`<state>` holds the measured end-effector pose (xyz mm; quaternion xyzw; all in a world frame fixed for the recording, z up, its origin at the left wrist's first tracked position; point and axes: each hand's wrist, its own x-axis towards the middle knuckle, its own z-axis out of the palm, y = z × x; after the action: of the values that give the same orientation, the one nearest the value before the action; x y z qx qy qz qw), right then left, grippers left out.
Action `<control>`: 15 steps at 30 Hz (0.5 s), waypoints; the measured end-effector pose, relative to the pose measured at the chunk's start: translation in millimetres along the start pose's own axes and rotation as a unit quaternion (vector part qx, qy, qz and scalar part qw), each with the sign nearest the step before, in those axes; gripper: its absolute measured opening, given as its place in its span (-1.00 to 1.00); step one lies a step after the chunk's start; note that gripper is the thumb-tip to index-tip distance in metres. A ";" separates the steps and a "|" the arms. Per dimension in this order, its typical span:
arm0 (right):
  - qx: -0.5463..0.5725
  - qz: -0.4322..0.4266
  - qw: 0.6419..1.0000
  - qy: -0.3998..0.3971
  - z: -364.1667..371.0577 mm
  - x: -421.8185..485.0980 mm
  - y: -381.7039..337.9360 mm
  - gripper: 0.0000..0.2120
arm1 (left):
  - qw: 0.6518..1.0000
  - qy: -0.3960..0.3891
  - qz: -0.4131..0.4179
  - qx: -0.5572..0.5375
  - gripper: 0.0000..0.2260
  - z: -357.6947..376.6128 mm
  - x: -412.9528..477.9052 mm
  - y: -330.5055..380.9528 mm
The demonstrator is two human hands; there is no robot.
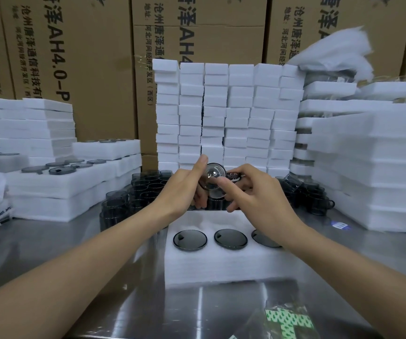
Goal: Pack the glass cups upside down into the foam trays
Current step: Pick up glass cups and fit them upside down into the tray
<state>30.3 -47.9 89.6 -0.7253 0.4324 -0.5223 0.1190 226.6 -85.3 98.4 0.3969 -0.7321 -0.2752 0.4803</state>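
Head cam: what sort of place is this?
Probably a packing bench in a warehouse or small factory: printed cardboard cartons stacked behind, piles of white foam trays, and loose dark glass cups on a steel table.

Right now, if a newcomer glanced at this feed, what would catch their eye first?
Dead centre, the left hand and right hand hold one glass cup up, with a foam tray just in front whose near row already has three cups seated bottom-up. Behind rises a tall wall of stacked white foam blocks, with printed cardboard boxes further back. Loose dark cups crowd the steel table between tray and wall.
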 end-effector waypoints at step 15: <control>-0.016 -0.039 0.999 -0.009 0.4 1.3 3.7 -0.48 | 0.994 -0.019 0.094 -0.054 -0.57 -4.2 -1.1 7.1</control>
<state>28.9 -51.2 88.0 -0.7481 0.4109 -0.5132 0.0904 228.4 -80.7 105.1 0.2948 -0.7589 -0.2755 0.5110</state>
